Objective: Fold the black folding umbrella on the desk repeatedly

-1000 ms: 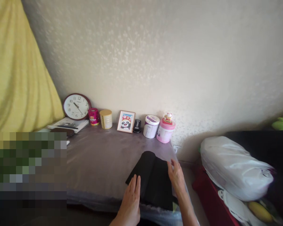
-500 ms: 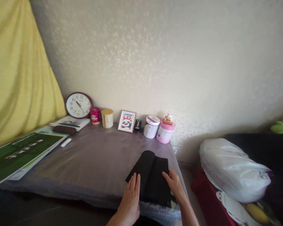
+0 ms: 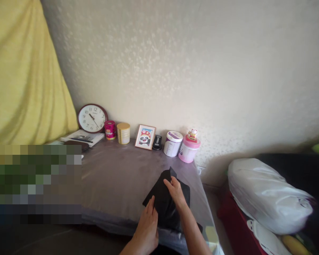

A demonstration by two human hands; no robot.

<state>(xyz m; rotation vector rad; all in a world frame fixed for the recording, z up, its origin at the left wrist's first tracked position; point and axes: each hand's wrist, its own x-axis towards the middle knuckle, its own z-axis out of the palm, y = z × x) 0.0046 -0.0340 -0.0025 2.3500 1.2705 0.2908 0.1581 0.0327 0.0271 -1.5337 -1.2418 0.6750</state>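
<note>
A folded piece of black fabric [image 3: 161, 194], whose exact kind I cannot make out, lies at the right front of the table. My left hand [image 3: 147, 222] rests on its left side with the fingers stretched out flat. Near the far edge, my right hand [image 3: 175, 194] pinches the fabric, and a small pointed corner stands up beyond the fingers. My right forearm hides part of the fabric's right half.
Along the wall stand a clock [image 3: 93, 118], a pink can [image 3: 110, 130], a yellow-lidded canister [image 3: 123, 134], a panda picture frame [image 3: 145, 137], a black object [image 3: 157, 142], a white tub [image 3: 172, 145] and a pink-lidded tub [image 3: 189, 150]. A white plastic bag [image 3: 266, 196] sits right of the table. Blurred blocks cover the lower left.
My right hand has moved left and away from me, from the fabric's right edge to its far middle, and now pinches it. The fabric there is lifted and creased. My left hand stays put.
</note>
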